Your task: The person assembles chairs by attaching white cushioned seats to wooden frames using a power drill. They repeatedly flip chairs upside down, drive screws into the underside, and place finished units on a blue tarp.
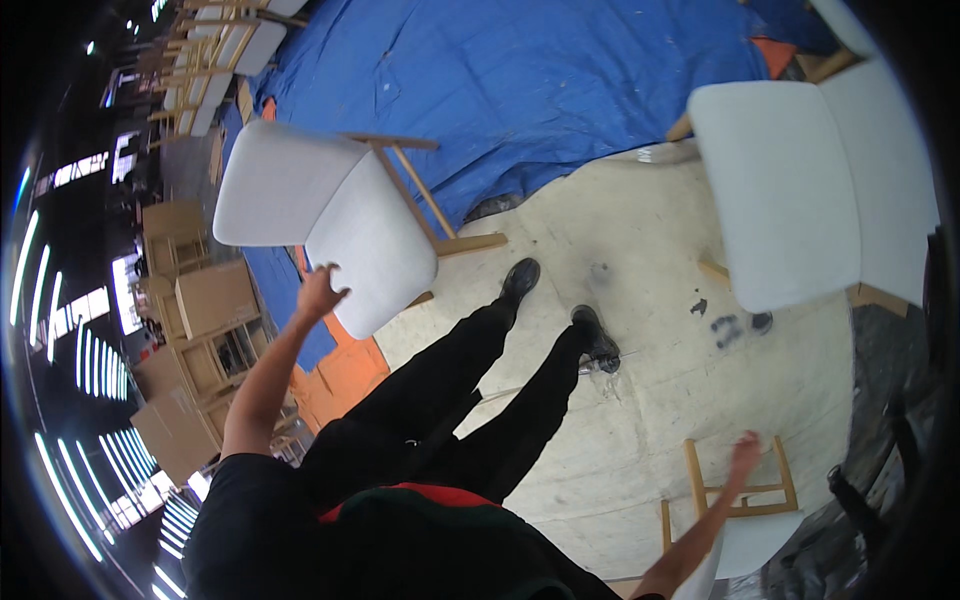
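Cream sheeting [660, 270] covers the floor around the person's 2 dark shoes [597, 345]. Nearest on the right, a low pale chair [760, 543] shows its wooden legs [783, 478] pointing away from the body. Blurred above them is the right hand [745, 458]; I cannot tell whether it touches the wood or how its fingers are set.

Farther off on the left, the left hand [322, 294] is half open, fingers loosely bent, over the near edge of a white padded chair [375, 250]. Nothing shows in its grasp, and contact with the seat is unclear. That chair should be fairly light yet awkward: stiff in its timber frame [475, 243], soft on top, its pale cover probably easy to soil. Bare timber looks a surer hold than the padding.

Beyond, on the right, another white chair [775, 195] hems in that side. An orange sheet [345, 375] and a rumpled blue tarp [540, 90] could snag dragged legs. Cardboard boxes [215, 300] crowd the left, with stacked chairs [215, 60] far behind.
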The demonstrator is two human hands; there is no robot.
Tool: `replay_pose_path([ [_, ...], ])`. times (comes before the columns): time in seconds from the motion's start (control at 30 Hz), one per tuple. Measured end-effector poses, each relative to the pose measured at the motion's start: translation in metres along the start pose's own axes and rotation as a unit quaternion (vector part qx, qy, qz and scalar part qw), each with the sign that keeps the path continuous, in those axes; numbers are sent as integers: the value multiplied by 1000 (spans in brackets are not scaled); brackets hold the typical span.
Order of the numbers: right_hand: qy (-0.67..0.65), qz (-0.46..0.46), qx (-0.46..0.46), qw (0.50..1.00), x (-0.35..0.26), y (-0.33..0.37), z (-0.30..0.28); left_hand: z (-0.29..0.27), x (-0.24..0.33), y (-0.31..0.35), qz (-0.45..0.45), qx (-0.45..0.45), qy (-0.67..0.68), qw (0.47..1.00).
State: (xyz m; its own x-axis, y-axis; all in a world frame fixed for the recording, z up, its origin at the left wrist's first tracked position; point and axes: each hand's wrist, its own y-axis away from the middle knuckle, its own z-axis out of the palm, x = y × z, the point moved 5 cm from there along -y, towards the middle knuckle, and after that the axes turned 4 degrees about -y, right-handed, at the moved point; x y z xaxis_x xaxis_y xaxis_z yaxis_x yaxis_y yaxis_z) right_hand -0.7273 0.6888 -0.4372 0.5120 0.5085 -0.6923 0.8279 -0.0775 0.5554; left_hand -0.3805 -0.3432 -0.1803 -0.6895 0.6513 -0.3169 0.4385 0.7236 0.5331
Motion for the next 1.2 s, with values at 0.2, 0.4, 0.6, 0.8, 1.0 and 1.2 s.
replay_pose_path([
  [0.2,179,-209,30,961,-313,-24,167,-141,-126,-149,-57,276,-127,951],
  [0.4,-4,-314,-307,899,-446,68,505,-189,-286,-255,86,221,142,961],
  [0.6,-29,-306,-369,877,-569,236,627,-197,-215,-153,4,244,134,961],
  [0.8,-47,-349,-403,844,-683,356,634,-227,-95,34,158,380,70,909],
  [1.0,-17,-380,-404,832,-707,391,639,-213,-87,136,202,411,81,886],
  [1.2,106,-411,-459,780,-655,375,713,-170,-71,211,142,441,166,870],
])
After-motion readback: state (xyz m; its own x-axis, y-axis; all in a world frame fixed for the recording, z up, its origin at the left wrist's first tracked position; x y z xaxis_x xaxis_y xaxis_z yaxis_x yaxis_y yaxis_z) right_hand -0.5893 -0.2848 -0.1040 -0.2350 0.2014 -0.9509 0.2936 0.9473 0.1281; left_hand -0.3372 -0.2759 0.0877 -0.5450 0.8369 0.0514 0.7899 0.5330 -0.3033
